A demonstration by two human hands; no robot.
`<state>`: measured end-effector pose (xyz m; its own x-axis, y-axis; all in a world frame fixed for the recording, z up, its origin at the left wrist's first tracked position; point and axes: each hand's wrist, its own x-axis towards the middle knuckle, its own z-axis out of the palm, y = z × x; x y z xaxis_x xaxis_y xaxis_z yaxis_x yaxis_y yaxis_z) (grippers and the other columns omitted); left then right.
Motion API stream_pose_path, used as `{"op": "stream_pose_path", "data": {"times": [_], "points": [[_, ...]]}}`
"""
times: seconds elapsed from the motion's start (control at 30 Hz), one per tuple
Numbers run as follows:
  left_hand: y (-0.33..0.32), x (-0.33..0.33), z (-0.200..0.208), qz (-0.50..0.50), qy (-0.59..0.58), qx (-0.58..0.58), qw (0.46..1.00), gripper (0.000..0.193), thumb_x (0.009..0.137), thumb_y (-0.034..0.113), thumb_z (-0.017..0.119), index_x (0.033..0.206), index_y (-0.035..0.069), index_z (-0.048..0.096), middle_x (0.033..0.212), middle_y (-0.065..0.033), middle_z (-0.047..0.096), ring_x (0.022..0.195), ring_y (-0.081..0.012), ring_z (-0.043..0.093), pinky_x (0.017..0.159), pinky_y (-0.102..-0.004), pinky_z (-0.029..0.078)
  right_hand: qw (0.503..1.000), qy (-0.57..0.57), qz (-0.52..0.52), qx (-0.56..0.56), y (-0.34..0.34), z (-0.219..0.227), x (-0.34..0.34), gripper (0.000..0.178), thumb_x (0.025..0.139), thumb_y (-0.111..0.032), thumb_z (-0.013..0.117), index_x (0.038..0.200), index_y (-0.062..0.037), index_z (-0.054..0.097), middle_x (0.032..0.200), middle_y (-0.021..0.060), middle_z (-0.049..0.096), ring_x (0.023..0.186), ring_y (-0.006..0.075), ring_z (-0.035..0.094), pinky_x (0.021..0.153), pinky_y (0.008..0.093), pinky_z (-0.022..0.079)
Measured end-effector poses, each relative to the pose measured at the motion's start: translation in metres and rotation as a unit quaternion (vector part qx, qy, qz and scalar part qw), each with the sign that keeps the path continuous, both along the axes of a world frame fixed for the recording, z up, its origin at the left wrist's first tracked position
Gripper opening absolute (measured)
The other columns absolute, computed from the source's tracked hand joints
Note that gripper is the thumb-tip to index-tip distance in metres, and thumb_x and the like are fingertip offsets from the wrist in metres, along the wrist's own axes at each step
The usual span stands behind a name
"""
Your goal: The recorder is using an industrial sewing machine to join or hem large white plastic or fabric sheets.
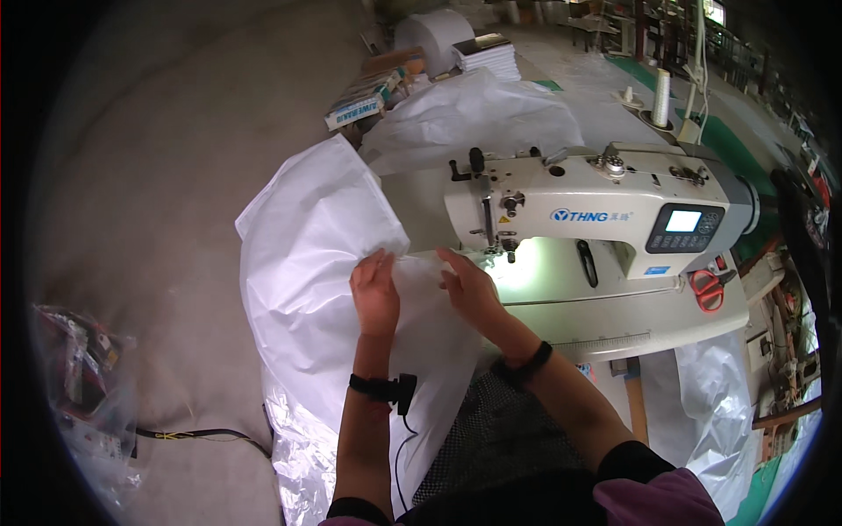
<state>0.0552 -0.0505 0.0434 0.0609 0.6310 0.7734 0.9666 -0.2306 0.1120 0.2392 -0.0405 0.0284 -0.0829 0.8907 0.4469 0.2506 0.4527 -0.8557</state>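
Observation:
A large white plastic-like sheet [307,237] drapes over the left end of the sewing machine table and hangs down toward my lap. My left hand [375,294] is closed on the sheet along a folded edge, fingertips pointing away from me. Just to its right, my right hand [471,291] pinches the same sheet, close to the needle area. The white sewing machine [561,197] stands beyond and to the right, its lamp lighting the bed by the presser foot [509,248]. Cloth right at the needle is hard to make out.
Red-handled scissors [707,290] and a black cutter [587,263] lie on the table [579,329]. A thread cone [661,98] stands behind the machine. Beyond are a white roll [434,39], stacked white sheets [488,60] and a box [361,101]. A cable [202,433] crosses the floor at left.

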Motion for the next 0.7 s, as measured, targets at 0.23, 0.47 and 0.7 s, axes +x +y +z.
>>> {"op": "stream_pose_path", "data": {"times": [0.23,0.47,0.7], "points": [[-0.061,0.062,0.013,-0.114,-0.097,-0.171,0.974,0.035,0.089,0.015,0.061,0.121,-0.001,0.058,0.123,-0.0184,0.060,0.113,-0.0370,0.056,0.096,-0.0439,0.047,0.942,-0.230,-0.224,0.098,-0.062,-0.005,0.133,0.019,0.081,-0.001,0.058,0.099,-0.0049,0.063,0.105,0.0117,0.064,0.099,0.0325,0.060,0.080,0.0427,0.051],[-0.069,0.135,-0.040,-0.026,0.014,-0.243,0.969,0.042,0.088,0.023,0.060,0.124,0.002,0.056,0.131,-0.0169,0.053,0.121,-0.0343,0.049,0.103,-0.0460,0.040,0.837,-0.427,-0.342,-0.004,-0.031,-0.033,0.200,0.022,0.085,-0.024,0.063,0.095,-0.0042,0.063,0.101,0.0119,0.061,0.097,0.0302,0.057,0.081,0.0440,0.047],[-0.055,0.108,-0.072,-0.053,0.033,-0.186,0.981,0.037,0.083,0.017,0.060,0.117,0.002,0.061,0.122,-0.0192,0.057,0.110,-0.0365,0.055,0.098,-0.0472,0.041,0.817,-0.441,-0.372,0.004,-0.020,-0.052,0.206,0.023,0.085,-0.027,0.063,0.093,-0.0059,0.064,0.101,0.0101,0.059,0.100,0.0292,0.055,0.079,0.0437,0.048]]}}
